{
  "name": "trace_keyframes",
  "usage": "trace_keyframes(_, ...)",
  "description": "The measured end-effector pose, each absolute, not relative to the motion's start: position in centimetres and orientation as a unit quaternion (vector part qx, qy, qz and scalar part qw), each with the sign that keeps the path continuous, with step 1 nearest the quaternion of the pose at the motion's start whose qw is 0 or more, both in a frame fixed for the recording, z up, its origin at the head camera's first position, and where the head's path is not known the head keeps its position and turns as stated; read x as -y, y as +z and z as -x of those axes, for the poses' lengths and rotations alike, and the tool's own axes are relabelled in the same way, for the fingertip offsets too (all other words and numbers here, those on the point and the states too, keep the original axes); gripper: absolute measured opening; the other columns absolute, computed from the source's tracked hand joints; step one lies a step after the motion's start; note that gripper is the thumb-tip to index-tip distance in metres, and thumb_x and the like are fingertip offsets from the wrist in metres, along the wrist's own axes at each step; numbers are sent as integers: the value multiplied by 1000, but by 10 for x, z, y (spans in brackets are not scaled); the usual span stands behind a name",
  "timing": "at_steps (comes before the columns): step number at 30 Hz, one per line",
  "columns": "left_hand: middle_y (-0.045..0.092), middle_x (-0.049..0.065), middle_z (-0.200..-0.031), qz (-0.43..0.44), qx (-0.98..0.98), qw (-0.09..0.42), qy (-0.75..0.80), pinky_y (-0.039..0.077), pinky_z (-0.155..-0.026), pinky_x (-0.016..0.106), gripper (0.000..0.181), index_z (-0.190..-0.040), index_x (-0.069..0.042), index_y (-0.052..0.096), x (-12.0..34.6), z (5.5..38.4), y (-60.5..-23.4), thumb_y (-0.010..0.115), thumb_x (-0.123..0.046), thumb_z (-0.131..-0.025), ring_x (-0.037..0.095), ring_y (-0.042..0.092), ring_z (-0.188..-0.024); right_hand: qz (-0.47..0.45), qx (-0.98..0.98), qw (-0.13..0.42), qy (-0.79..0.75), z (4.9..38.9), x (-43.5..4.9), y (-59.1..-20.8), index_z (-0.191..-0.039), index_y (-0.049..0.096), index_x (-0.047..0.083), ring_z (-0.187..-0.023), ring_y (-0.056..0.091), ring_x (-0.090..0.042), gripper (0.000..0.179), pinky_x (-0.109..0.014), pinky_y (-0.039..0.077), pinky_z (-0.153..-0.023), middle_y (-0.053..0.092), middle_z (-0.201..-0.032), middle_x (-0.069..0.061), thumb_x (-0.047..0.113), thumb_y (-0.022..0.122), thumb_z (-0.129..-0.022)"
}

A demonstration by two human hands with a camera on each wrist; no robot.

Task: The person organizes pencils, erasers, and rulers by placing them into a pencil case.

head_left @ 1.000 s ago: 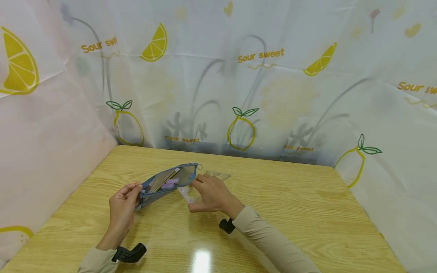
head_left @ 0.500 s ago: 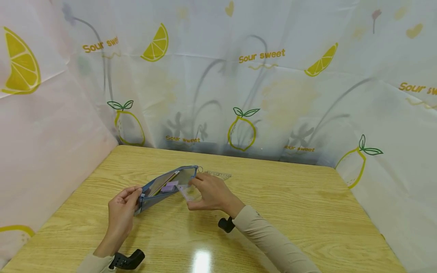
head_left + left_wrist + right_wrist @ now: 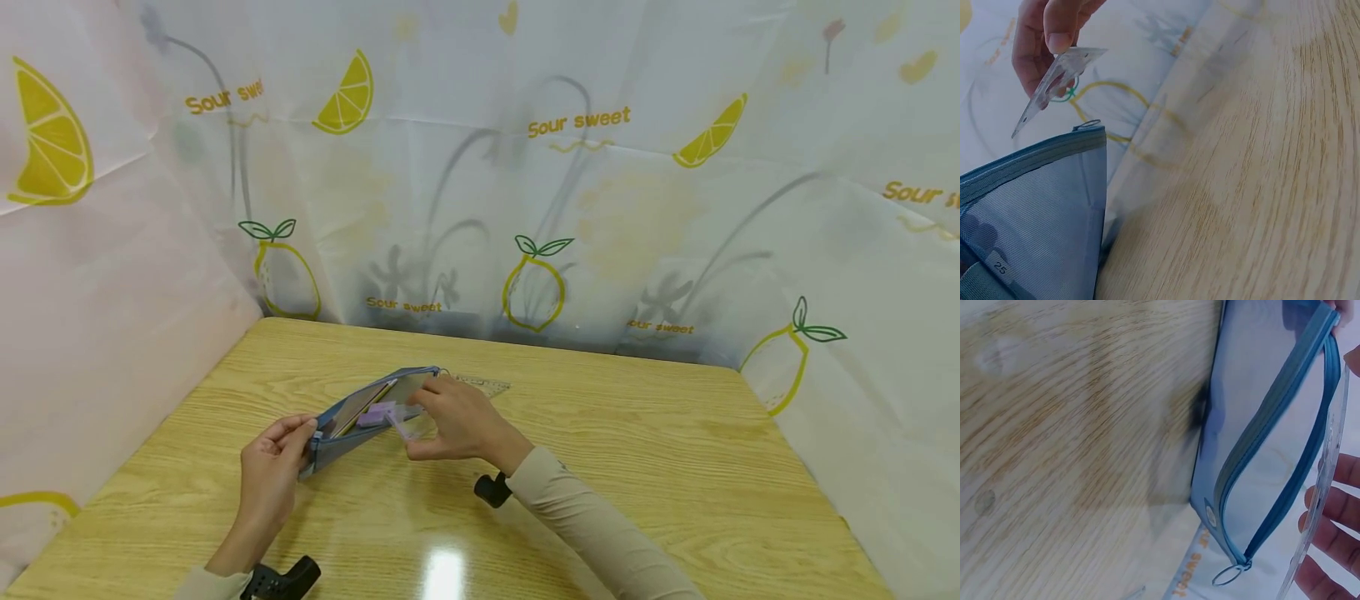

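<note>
My left hand [image 3: 272,467] pinches the left end of a blue mesh pencil case [image 3: 337,454], whose zipped mouth gapes upward. Inside lie a striped pencil [image 3: 384,392] and a small purple block [image 3: 375,414]. My right hand [image 3: 465,421] grips a clear triangular set square [image 3: 1057,78] between thumb and fingers. One corner of it points at the case's mouth; in the right wrist view the set square [image 3: 1319,494] stands alongside the zip edge. Whether the corner is inside or just above the case I cannot tell from the head view.
A second clear set square [image 3: 486,386] lies flat on the wooden table [image 3: 637,467] behind my right hand. A zip-pull ring [image 3: 1229,575] hangs at the case's far end. Printed lemon cloth [image 3: 450,167] walls the back and sides.
My right hand has shifted slightly left, bringing the set square's corner closer to the purple block. The case's far end has sunk a little. My left hand keeps its grip.
</note>
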State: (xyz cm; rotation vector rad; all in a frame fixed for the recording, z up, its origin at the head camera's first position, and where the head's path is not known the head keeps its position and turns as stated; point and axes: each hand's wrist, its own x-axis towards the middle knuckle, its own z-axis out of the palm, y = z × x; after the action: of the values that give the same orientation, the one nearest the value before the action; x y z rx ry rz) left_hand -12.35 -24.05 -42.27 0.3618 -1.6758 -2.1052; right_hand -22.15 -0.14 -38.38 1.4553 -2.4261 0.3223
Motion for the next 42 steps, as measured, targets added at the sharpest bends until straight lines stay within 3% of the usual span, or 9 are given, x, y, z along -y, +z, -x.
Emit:
trace_keyframes(9, 68, 0, -72, -122, 617, 214, -747, 49, -54, 18, 14, -94, 4, 69, 237, 120, -423, 64, -9, -95, 5, 59, -63, -529, 830, 141, 105, 224, 7, -382, -112, 69, 15, -92, 58, -12, 44, -24, 48, -69, 62, -103, 1, 45, 69, -80)
trace_keyframes(24, 67, -1, -69, -117, 604, 224, -756, 44, -50, 16, 10, -90, -1, 71, 235, 120, -424, 64, -6, -95, 4, 55, -59, -543, 829, 90, 104, 229, 14, -383, -120, 66, 16, -94, 56, -11, 46, -22, 46, -70, 60, -108, 0, 44, 64, -83)
trace_keyframes(33, 67, -1, -69, -117, 604, 227, -755, 44, -50, 16, 10, -90, 0, 71, 233, 120, -424, 64, -6, -95, 4, 55, -59, -539, 833, 84, 93, 232, 18, -384, -123, 64, 16, -87, 56, -10, 46, -24, 46, -71, 59, -111, 1, 44, 61, -87)
trace_keyframes(42, 68, -1, -70, -113, 603, 232, -755, 47, -51, 17, 10, -91, 2, 71, 232, 121, -424, 64, -5, -94, 3, 59, -61, -535, 838, 68, 86, 235, 23, -388, -126, 62, 17, -92, 55, -10, 46, -24, 46, -73, 57, -110, 2, 44, 60, -89)
